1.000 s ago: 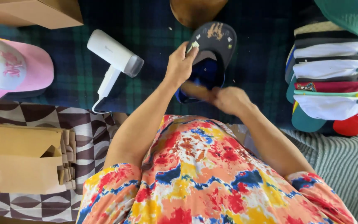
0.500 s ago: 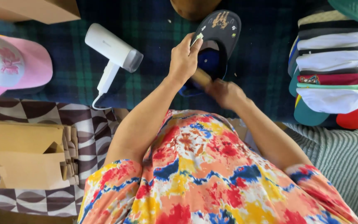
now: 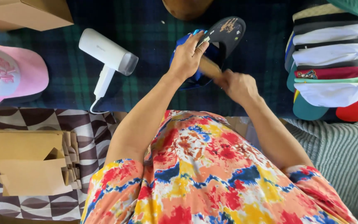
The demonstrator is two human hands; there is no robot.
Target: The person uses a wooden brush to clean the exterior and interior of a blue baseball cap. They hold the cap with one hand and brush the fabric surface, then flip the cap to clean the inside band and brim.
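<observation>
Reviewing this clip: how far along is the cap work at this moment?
Looks done: a stack of caps at the right. In hand: the left hand steadies a blue cap with a dark brim; the right hand has its grip on a wooden handle. Possibly left: the pink cap, untouched.

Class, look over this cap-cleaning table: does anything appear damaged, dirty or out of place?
Yes. The dark brim of the blue cap held under the left hand carries pale, patchy marks, and a few light specks lie on the plaid cloth nearby.
</observation>
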